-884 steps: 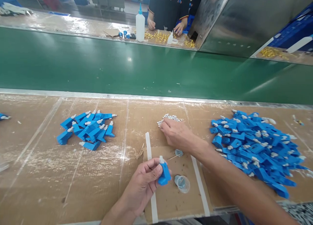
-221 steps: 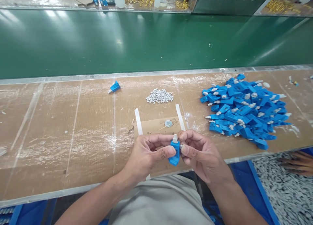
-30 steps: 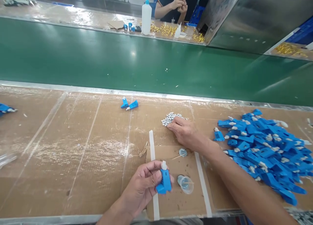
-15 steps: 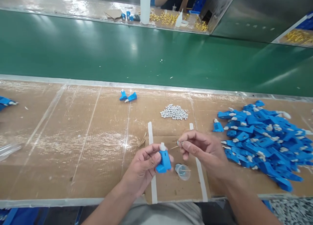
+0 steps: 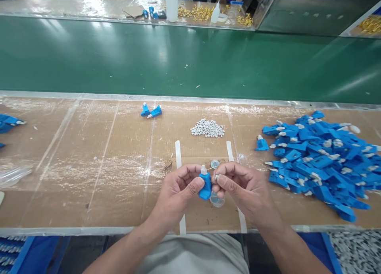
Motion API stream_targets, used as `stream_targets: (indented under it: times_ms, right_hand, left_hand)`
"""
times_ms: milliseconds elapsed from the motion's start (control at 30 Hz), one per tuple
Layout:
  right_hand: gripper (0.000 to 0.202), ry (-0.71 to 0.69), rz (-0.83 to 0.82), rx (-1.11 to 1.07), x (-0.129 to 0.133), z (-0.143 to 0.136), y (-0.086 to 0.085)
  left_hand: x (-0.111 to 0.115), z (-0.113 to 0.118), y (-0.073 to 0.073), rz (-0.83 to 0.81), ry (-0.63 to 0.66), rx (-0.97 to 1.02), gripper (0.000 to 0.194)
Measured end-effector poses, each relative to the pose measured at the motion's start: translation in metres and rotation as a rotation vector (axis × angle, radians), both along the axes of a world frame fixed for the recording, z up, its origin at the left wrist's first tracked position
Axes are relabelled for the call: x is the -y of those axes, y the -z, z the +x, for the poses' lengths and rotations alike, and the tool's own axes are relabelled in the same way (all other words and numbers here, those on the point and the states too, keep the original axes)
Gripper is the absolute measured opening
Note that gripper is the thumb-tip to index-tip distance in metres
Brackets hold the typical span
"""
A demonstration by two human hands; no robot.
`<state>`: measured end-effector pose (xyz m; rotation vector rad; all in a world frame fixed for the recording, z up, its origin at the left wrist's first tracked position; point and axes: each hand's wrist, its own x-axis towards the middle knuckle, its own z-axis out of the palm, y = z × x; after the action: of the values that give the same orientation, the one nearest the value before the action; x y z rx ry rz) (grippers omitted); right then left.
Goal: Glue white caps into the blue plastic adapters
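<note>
A blue plastic part (image 5: pixel 204 188) with a pale tip pointing up is held between the thumb and fingers of my left hand (image 5: pixel 175 190). Close to its right side, my right hand (image 5: pixel 245 188) pinches a small grey-white piece (image 5: pixel 216 178). A thin stick (image 5: pixel 211 168) also projects from the right fingers toward the pale tip. Below the hands, partly covered by them, is a clear plastic cup (image 5: pixel 218 201). A small round clear dish (image 5: pixel 214 163) shows just beyond the right fingertips.
Small grey-white pieces (image 5: pixel 207 128) form a pile ahead. A large heap of blue parts (image 5: pixel 321 159) lies right, one blue part (image 5: pixel 262 143) beside it. Two more blue parts (image 5: pixel 151 110) lie far left of centre. Beyond runs a green belt (image 5: pixel 119 59); a person sits across it.
Both hands have come together, the right one moving left toward the blue part. The part now sits more upright in my left hand. The camera view has shifted slightly.
</note>
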<state>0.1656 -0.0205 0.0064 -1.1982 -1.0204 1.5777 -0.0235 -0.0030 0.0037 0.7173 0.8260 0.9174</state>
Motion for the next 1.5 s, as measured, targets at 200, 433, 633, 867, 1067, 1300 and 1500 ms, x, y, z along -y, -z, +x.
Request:
stream_targets:
  times_ms: [200,433,633,867,1067,1300,1500]
  right_hand:
    - [0.016,0.149,0.067,0.15,0.005,-0.017,-0.011]
    - [0.013,0.186,0.085,0.146,0.007,-0.019,-0.007]
    - [0.017,0.158,0.083,0.227,0.008,-0.024,-0.011]
    - [0.017,0.117,0.076,0.159,0.008,-0.024,-0.003]
    - [0.013,0.159,0.131,0.197,0.009,-0.03,-0.004]
    - [0.015,0.173,0.12,0.245,0.01,-0.03,0.001]
    - [0.013,0.091,-0.038,-0.098,0.003,-0.019,0.0]
  left_hand:
    - [0.0,0.0,0.001,0.021,0.004,-0.001,0.022]
    - [0.003,-0.003,0.006,0.001,0.037,0.017,0.023]
    - [0.002,-0.003,0.004,0.04,-0.006,-0.028,0.021]
    - [0.001,-0.003,-0.002,0.048,0.006,-0.02,0.023]
    - [0.002,-0.001,0.0,0.024,-0.01,-0.036,0.025]
    - [0.002,0.001,0.008,0.155,-0.049,-0.113,0.02]
    - [-0.006,-0.004,0.001,0.182,0.064,-0.049,0.017]
